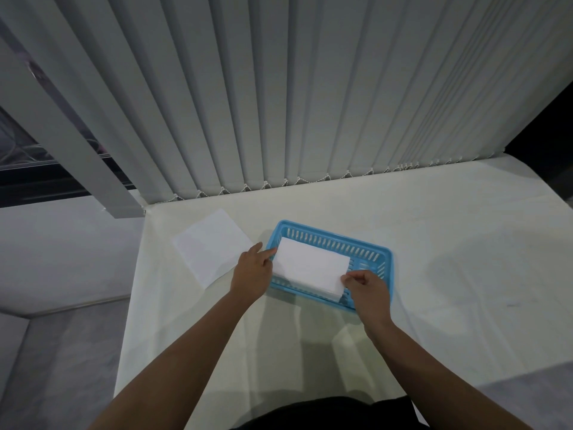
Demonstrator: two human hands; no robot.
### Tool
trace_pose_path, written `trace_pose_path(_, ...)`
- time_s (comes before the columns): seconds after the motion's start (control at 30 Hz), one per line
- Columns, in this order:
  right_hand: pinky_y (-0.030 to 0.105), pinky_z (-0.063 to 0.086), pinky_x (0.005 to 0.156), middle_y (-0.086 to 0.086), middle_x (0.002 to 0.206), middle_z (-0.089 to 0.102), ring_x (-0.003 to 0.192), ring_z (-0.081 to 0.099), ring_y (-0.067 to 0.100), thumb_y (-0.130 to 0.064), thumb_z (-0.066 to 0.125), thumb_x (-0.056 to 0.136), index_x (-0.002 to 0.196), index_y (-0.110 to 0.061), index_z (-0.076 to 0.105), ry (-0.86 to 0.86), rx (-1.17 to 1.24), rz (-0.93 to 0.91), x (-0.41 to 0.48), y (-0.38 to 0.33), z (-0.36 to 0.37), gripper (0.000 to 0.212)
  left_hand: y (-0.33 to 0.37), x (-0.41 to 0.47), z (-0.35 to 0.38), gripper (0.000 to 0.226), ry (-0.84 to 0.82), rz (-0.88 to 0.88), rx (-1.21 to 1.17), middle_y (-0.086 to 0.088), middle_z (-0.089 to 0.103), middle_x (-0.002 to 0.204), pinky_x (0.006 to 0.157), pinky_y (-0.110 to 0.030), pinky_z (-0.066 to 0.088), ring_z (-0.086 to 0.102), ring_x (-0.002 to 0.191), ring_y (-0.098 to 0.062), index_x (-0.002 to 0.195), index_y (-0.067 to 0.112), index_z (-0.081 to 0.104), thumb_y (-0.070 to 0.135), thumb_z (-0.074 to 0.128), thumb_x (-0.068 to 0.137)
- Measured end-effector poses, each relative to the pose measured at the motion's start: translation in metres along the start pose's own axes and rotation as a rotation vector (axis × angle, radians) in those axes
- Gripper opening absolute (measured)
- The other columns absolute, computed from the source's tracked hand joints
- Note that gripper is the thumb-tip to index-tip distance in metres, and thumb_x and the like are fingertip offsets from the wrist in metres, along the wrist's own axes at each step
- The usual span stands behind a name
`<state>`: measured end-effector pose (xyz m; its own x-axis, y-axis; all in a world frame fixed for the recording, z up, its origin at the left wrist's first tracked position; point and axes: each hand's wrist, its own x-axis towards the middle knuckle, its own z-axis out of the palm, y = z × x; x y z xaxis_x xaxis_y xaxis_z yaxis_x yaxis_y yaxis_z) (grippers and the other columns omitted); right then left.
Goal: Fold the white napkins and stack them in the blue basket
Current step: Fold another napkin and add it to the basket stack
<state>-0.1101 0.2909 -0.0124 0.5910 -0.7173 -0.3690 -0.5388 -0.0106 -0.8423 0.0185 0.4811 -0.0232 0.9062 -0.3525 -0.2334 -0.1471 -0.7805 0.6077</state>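
Observation:
A folded white napkin [310,265] lies on top of a small stack inside the blue basket [376,254] at the middle of the table. My left hand [251,273] grips the napkin's left edge, at the basket's left end. My right hand [366,288] pinches the napkin's near right corner over the basket's front wall. To the left of the basket, a pile of unfolded white napkins [210,246] lies flat on the table, just beyond my left hand.
The table [449,243] is covered in a cream cloth and its left edge runs close to the napkin pile. Grey vertical blinds [310,103] hang along the table's far edge. The floor lies to the left.

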Motion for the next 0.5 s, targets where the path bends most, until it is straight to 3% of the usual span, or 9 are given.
trace_pose_path(0.1,0.027,0.044,0.078,0.005,0.112,0.064,0.097,0.061,0.018,-0.021,0.065,0.086,0.103,-0.014,0.068,0.049,-0.166,-0.145,-0.002,0.001,0.0,0.019,0.001,-0.004,0.0,0.042,0.069,0.057,0.077,-0.007,0.038,0.151,0.108,-0.038,0.036,0.04,0.13,-0.029,0.138,0.023,0.048,0.017,0.035,0.098)
trace_pose_path(0.17,0.032,0.044,0.096,0.006,0.131,0.055,0.115,0.055,0.022,-0.025,0.063,0.089,0.115,-0.016,0.065,0.042,-0.357,-0.336,-0.005,-0.002,0.002,0.028,0.005,-0.006,-0.001,0.044,0.115,0.121,0.144,-0.005,0.037,0.151,0.108,-0.038,0.035,0.039,0.131,-0.027,0.142,0.024,0.04,0.025,0.037,0.098)
trace_pose_path(0.27,0.043,0.022,0.116,0.002,0.159,0.021,0.144,0.023,0.028,-0.046,0.046,0.095,0.142,-0.025,0.042,-0.124,-0.773,-0.477,-0.006,-0.009,0.008,0.052,0.012,-0.006,0.002,0.055,0.062,0.195,0.323,-0.004,0.025,0.157,0.114,-0.041,0.026,0.03,0.139,-0.026,0.147,0.03,0.028,0.047,0.021,0.094)
trace_pose_path(0.37,0.047,0.001,0.119,-0.001,0.163,-0.006,0.149,-0.003,0.028,-0.059,0.024,0.096,0.153,-0.029,0.012,-0.274,-0.997,-0.467,-0.003,-0.006,0.016,0.066,0.008,-0.005,0.009,0.078,-0.036,0.218,0.481,-0.005,0.006,0.162,0.118,-0.049,0.012,0.014,0.146,-0.029,0.15,0.033,0.014,0.064,-0.008,0.082)
trace_pose_path(0.43,0.05,-0.003,0.119,-0.001,0.163,-0.011,0.149,-0.007,0.029,-0.069,0.008,0.089,0.153,-0.03,0.0,-0.308,-1.047,-0.454,-0.001,0.001,0.019,0.075,0.003,-0.004,0.013,0.093,-0.068,0.221,0.542,-0.007,-0.003,0.162,0.118,-0.053,0.006,0.007,0.148,-0.03,0.15,0.034,0.003,0.071,-0.026,0.07)
trace_pose_path(0.5,0.051,-0.002,0.118,-0.003,0.162,-0.012,0.149,-0.006,0.03,-0.077,-0.013,0.073,0.152,-0.033,-0.005,-0.308,-1.073,-0.462,0.002,0.008,0.019,0.091,0.0,-0.002,0.015,0.096,-0.076,0.221,0.554,-0.008,-0.003,0.162,0.117,-0.056,0.004,0.006,0.148,-0.032,0.15,0.035,0.0,0.071,-0.027,0.066)
